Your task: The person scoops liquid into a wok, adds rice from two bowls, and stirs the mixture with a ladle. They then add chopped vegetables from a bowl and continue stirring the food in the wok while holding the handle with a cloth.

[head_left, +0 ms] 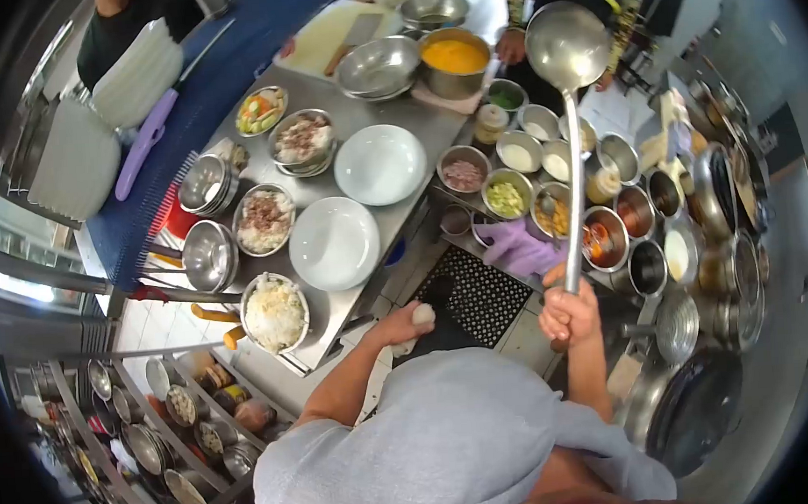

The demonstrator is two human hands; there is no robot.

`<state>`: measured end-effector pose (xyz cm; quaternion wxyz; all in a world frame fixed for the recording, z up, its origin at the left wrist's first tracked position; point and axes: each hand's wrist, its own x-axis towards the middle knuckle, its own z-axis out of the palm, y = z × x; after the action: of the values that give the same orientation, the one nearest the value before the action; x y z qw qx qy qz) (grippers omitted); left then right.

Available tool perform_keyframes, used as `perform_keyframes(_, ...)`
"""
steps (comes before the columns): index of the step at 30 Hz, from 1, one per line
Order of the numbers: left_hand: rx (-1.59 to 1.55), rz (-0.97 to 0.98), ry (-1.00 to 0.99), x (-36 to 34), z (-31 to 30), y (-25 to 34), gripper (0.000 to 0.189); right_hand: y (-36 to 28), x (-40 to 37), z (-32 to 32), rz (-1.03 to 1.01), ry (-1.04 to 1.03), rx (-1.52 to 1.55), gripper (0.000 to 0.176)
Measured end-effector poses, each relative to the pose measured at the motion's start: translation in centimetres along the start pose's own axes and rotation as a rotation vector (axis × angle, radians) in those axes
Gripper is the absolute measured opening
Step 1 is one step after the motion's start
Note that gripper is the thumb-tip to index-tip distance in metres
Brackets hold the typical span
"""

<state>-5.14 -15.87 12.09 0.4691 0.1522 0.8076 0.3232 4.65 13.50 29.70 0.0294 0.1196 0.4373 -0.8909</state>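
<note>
Steel ladle [566, 49]: one, held upright at right, bowl far, handle clenched in the right hand [568, 314]. Left hand [407, 325]: fingers curled round one small white round object [422, 314], near the counter [362, 114] edge. Count: two white plates [380, 165], three rice bowls [274, 313].

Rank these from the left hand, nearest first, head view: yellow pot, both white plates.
1. Lower plate, just ahead of the left hand gripping a white lump.
2. Upper plate, middle of the counter.
3. Yellow pot, counter's far end.
</note>
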Motion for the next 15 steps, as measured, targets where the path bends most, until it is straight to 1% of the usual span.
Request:
perform_keyframes(1,-0.022,0.035,0.048,0.0,-1.9,1.2,0.056,-1.0,2.0,1.1,-0.028,-0.015,-0.018,0.034)
perform_keyframes(2,-0.035,0.027,0.055,-0.1,-3.7,2.3,0.056,-2.1,4.4,2.0,-0.083,-0.076,-0.041,0.039)
perform_keyframes(3,-0.43,-0.017,0.028,-0.4,-5.5,3.4,0.051,-3.2,7.0,3.0,-0.144,-0.127,-0.06,0.043)
perform_keyframes(4,-0.818,-0.057,-0.007,0.0,-6.9,4.1,0.046,-4.8,9.5,4.0,-0.081,-0.042,-0.084,0.046)
perform_keyframes(5,-0.812,-0.055,-0.025,0.5,-8.2,4.1,0.046,-6.4,11.8,4.5,-0.024,0.053,-0.107,0.048)
perform_keyframes(7,-1.115,0.073,0.069,1.7,-11.3,3.6,0.042,-8.0,16.2,4.9,0.011,0.049,-0.279,0.043)
perform_keyframes(8,-1.149,0.113,0.196,1.9,-12.8,3.6,0.044,-8.4,18.0,4.9,0.008,0.063,-0.283,0.043)
perform_keyframes(9,-1.18,0.155,0.332,1.8,-14.4,3.5,0.046,-8.7,19.6,4.9,0.052,0.1,-0.437,0.041)
perform_keyframes(10,-1.212,0.217,0.522,2.1,-15.8,3.4,0.044,-9.0,21.3,4.8,0.095,0.132,-0.589,0.039)
perform_keyframes(11,-1.237,0.279,0.715,2.2,-17.1,3.2,0.042,-9.3,22.6,4.6,0.091,0.134,-0.589,0.039)
perform_keyframes(13,-1.281,0.385,0.933,2.4,-20.3,3.2,0.037,-10.1,24.8,3.9,0.148,0.17,-0.86,0.037)
perform_keyframes(14,-1.279,0.389,0.932,2.9,-21.5,2.2,0.037,-10.5,25.7,3.4,0.159,0.176,-0.924,0.04)
perform_keyframes(15,-1.394,0.361,1.048,4.3,-22.6,0.7,0.032,-11.0,26.6,3.0,0.149,0.177,-0.921,0.04)
